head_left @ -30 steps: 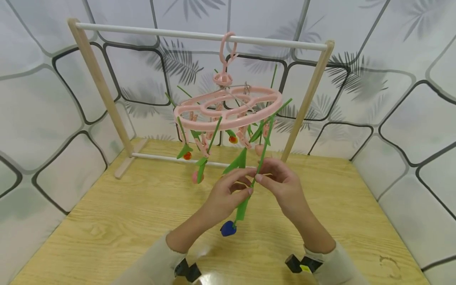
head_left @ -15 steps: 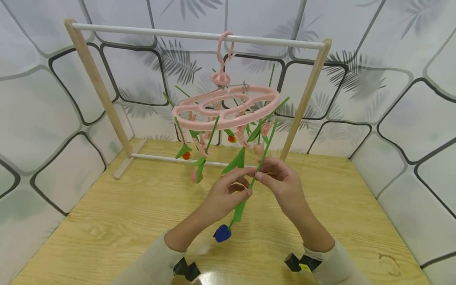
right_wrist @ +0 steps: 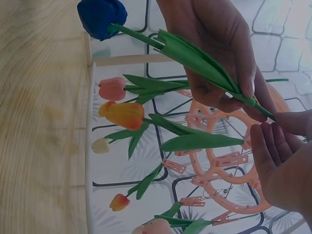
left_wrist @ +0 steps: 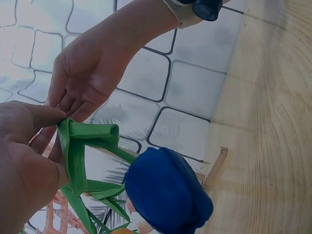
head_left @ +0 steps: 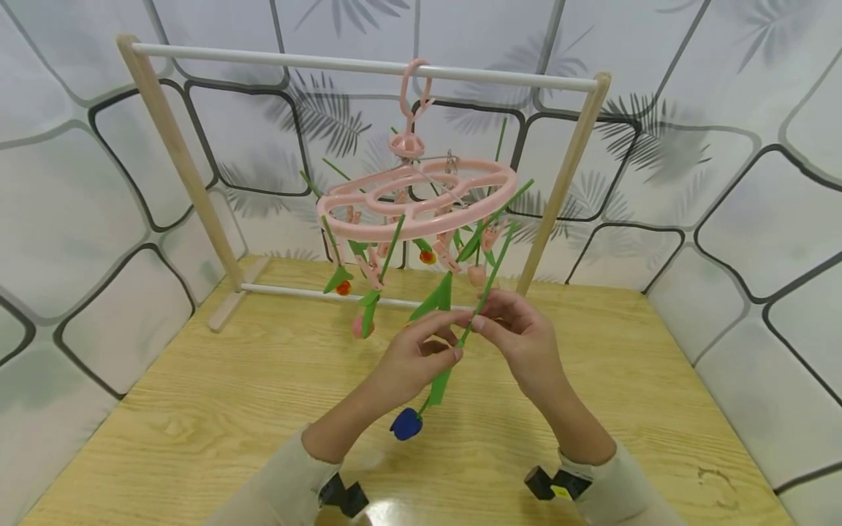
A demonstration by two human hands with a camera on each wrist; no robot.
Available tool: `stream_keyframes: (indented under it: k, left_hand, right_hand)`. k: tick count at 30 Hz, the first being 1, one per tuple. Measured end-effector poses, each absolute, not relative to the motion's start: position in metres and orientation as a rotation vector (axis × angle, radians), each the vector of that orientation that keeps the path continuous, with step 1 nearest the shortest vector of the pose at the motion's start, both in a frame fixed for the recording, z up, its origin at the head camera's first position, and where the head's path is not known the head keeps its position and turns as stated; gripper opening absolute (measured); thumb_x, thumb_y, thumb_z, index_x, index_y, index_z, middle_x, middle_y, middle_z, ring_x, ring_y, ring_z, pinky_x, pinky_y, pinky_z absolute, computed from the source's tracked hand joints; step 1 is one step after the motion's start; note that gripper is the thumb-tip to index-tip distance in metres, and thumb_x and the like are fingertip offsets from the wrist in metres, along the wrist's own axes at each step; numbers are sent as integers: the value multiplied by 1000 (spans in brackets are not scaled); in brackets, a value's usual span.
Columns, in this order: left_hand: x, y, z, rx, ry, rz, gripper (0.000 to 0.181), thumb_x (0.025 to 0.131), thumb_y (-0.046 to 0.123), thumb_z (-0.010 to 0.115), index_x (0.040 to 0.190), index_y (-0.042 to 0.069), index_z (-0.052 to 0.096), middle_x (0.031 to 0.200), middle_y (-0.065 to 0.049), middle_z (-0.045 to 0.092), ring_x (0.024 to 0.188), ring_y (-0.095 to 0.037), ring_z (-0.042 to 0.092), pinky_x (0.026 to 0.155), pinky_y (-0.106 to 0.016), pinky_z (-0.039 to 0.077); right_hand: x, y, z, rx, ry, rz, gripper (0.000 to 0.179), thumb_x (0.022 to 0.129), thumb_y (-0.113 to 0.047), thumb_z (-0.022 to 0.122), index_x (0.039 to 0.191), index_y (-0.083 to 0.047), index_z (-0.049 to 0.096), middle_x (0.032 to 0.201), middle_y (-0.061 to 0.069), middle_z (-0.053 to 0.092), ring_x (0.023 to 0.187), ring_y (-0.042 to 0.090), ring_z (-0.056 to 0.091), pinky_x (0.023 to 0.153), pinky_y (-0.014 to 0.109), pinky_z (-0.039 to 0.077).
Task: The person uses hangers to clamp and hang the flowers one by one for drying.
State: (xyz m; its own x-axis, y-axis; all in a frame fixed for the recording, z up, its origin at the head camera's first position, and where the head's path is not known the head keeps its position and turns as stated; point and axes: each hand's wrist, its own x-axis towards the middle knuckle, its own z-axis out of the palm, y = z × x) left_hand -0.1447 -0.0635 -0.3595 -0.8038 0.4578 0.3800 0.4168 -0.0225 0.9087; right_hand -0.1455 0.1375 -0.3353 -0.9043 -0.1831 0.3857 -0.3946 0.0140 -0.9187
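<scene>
Both hands hold a blue artificial tulip (head_left: pixel 406 424) upside down, its bloom low and its stem slanting up to the right. The left hand (head_left: pixel 416 359) pinches the green stem where the leaves (right_wrist: pixel 200 63) join it. Just above, the right hand (head_left: pixel 520 343) pinches the bare stem between thumb and fingers. Behind them, a pink oval clip hanger (head_left: pixel 421 219) hangs by its hook. From its clips (right_wrist: pixel 231 159) several tulips hang bloom-down, among them an orange one (right_wrist: pixel 122 114) and a pink one (right_wrist: pixel 112 88).
A rack with a white top bar (head_left: pixel 296 60) and wooden posts (head_left: pixel 566 183) carries the hanger and stands on the wooden table (head_left: pixel 217 409). Patterned walls (head_left: pixel 85 204) enclose the table at the back and sides. A small dark mark (head_left: pixel 718 488) shows at the right front.
The blue tulip's bloom has swung slightly left, and its stem tip now sits lower, beside the hanger's right edge. Both hands keep their pinch at nearly the same spot.
</scene>
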Motion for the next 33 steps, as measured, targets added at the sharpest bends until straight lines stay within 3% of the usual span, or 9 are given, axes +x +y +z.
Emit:
stream_keyframes:
  k: [9, 17, 21, 27, 33]
  left_hand:
    - [-143, -60, -359, 952, 2111, 2015, 46, 99, 4, 61, 143, 18, 57, 134, -6, 57, 104, -21, 59, 86, -29, 56]
    - [-142, -61, -358, 967, 2090, 2003, 47, 99, 4, 60, 145, 17, 55, 137, -8, 54, 106, -21, 59, 87, -29, 56]
    - [-141, -61, -358, 967, 2074, 2005, 47, 99, 3, 60, 145, 15, 55, 138, -8, 53, 106, -21, 58, 88, -29, 55]
    - [-141, -61, -359, 964, 2065, 1992, 47, 99, 4, 60, 145, 14, 55, 140, -8, 52, 106, -21, 58, 88, -29, 55]
    - [-142, -61, -360, 955, 2056, 1965, 47, 100, 4, 59, 145, 15, 55, 142, -6, 52, 107, -20, 56, 89, -30, 54]
  right_hand:
    - [-167, 171, -317, 700, -2012, 1828, 30, 97, 0, 64, 127, 4, 62, 103, 0, 66, 90, 13, 68, 82, 24, 58]
    - [-218, 209, -269, 675, -2169, 1319, 33, 99, -7, 65, 131, -1, 63, 109, -9, 66, 101, 2, 64, 86, 13, 53]
    - [-235, 213, -243, 731, -2267, 1200, 35, 99, -7, 63, 134, -2, 61, 114, -6, 61, 108, 2, 59, 89, 12, 51]
    - [-252, 209, -212, 955, -2327, 995, 38, 96, -1, 66, 134, 0, 62, 128, 6, 58, 118, 7, 54, 101, 20, 48]
    - [-261, 199, -199, 993, -2449, 827, 35, 95, -11, 69, 130, -9, 67, 140, 5, 57, 132, 23, 50, 108, 46, 42]
